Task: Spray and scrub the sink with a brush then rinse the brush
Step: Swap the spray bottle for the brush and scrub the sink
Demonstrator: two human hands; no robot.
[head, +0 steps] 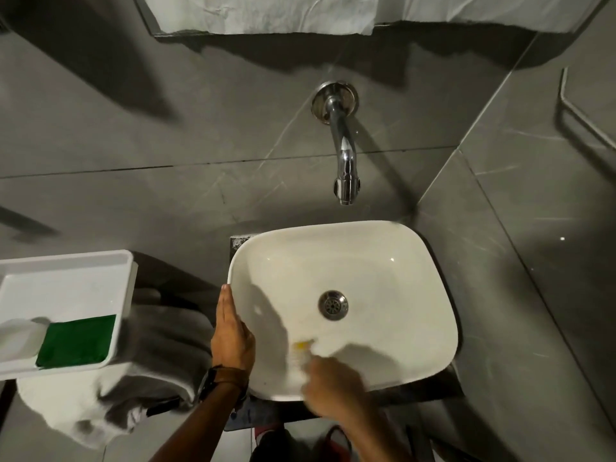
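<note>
White ceramic sink (393,278), rounded-rectangle basin, sits on a dark slab against grey tiled wall. Round metal drain (333,304) lies near the basin's middle. Chrome wall-mounted tap (343,151) hangs above the sink's far rim, spout pointing down; no water visible.

Left hand (231,338) rests flat against the sink's left rim, fingers (226,303) extended and together, pointing toward the far wall, holding nothing. Dark watch with brown strap (221,378) on that wrist, just off the sink's near-left corner.

Right hand (336,388) over the sink's near rim, heavily motion-blurred. It is curled around a pale, blurred brush with a yellow patch (301,355), which reaches into the basin, near-left of the drain. Where the bristles touch the bowl cannot be told through the blur.

Left of the sink: white plastic rectangular tray (66,261), well apart from the basin. Inside it, at the near end, a green flat scouring pad (78,340); a white rounded object (18,336) beside the pad, cut by the frame edge, identity unclear.

Grey-white crumpled towel (150,371) lies between tray and sink, partly under the tray's corner.

White paper sheet (266,13) hangs on the wall above the tap.
</note>
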